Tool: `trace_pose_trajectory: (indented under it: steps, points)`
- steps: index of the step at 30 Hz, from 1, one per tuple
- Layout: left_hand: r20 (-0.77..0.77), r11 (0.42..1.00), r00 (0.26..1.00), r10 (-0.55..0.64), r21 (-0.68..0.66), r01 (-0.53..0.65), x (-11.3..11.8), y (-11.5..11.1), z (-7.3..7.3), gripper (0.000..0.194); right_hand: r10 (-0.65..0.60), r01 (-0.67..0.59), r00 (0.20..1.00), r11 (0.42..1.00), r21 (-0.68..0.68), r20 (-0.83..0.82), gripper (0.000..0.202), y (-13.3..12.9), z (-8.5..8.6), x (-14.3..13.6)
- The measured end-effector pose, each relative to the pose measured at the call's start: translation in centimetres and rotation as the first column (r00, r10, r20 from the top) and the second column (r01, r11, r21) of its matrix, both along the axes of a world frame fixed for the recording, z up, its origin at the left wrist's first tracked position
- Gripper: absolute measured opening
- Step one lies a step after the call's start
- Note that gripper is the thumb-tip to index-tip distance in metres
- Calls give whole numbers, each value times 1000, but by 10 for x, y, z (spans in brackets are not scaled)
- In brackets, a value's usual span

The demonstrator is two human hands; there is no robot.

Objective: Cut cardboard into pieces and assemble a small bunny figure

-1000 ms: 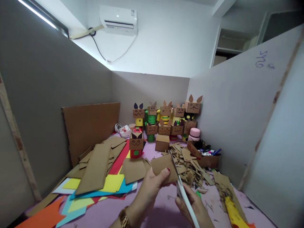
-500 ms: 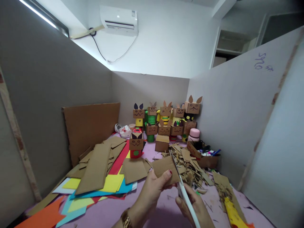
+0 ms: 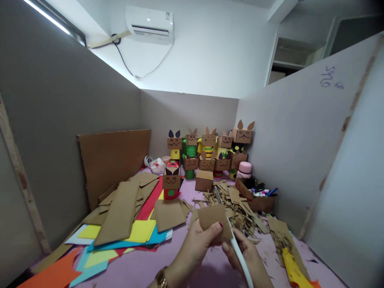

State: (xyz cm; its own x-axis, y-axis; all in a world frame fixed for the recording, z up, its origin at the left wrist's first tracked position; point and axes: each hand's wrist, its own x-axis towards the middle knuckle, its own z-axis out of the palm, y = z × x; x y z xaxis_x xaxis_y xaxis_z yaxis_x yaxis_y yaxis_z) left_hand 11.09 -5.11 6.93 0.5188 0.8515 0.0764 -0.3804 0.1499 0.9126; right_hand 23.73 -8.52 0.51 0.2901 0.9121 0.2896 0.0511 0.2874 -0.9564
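A small square piece of brown cardboard (image 3: pixel 211 219) is pinched in my left hand (image 3: pixel 196 244), with the thumb on its near face. My right hand (image 3: pixel 247 254) grips white-handled scissors (image 3: pixel 239 255). Their metal blades point away from me and show beyond the cardboard's top right corner. The right edge of the piece lies against the scissors; whether the blades are closed on it I cannot tell. A plain cardboard box (image 3: pixel 204 181) stands behind, near a cardboard cat-faced figure (image 3: pixel 171 181) on a red base.
Cardboard scraps (image 3: pixel 237 204) are heaped to the right, before a box of pens (image 3: pixel 261 200). Cardboard sheets (image 3: pixel 120 214) and coloured paper (image 3: pixel 144 231) lie left. More cardboard animal figures (image 3: pixel 207 140) stand at the back beside a pink bottle (image 3: pixel 245 170). Grey partitions (image 3: pixel 339 132) enclose the table.
My left hand has shifted a little to the right and turned the cardboard more upright. The scissors' blades now show less beside the piece.
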Motion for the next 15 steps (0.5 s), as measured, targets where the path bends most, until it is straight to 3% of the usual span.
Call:
trace_pose_trajectory:
  steps: [6,10,15]
  points:
    - [-53,990,992,118,-69,-122,-3,4,6,46,-3,4,1000,1000,-27,6,56,-4,6,-2]
    - [-47,993,993,109,-42,-111,-5,8,7,54,75,-76,997,996,53,18,51,-6,9,-4]
    - [-47,995,995,91,-25,-92,-7,13,5,60,78,-78,997,997,-1,22,53,-5,8,-1]
